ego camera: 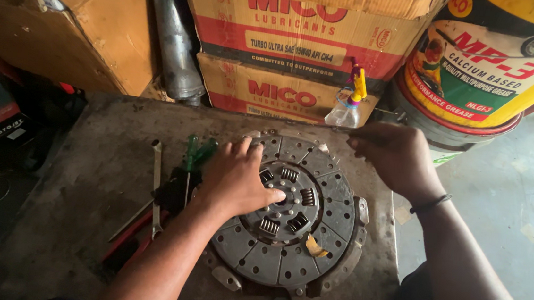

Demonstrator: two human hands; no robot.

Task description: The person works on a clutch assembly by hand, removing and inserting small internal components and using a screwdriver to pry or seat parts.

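Clutch disc (pixel 300 217), one round grey plate with a ring of friction segments, lies flat in the middle of the worktop (pixel 84 179), on top of one metal pressure plate (pixel 351 254) whose rim shows under its right and near edges. Four coil springs can be counted around the hub; the left hand covers the rest of that ring. The left hand (pixel 235 179) rests palm down on the disc's left part, fingers spread and open, thumb toward the hub. The right hand (pixel 395 158) hovers over the far right edge of the disc, fingers loosely curled around nothing I can make out. Left of the disc lie one long steel spanner (pixel 156 185) and two green-handled screwdrivers (pixel 197 153), just beside the left hand. At the far edge stands one clear spray bottle (pixel 348 105) with a yellow trigger. Behind it are two printed cardboard boxes (pixel 275 60), stacked, and to the right one large yellow grease pail (pixel 480 66).
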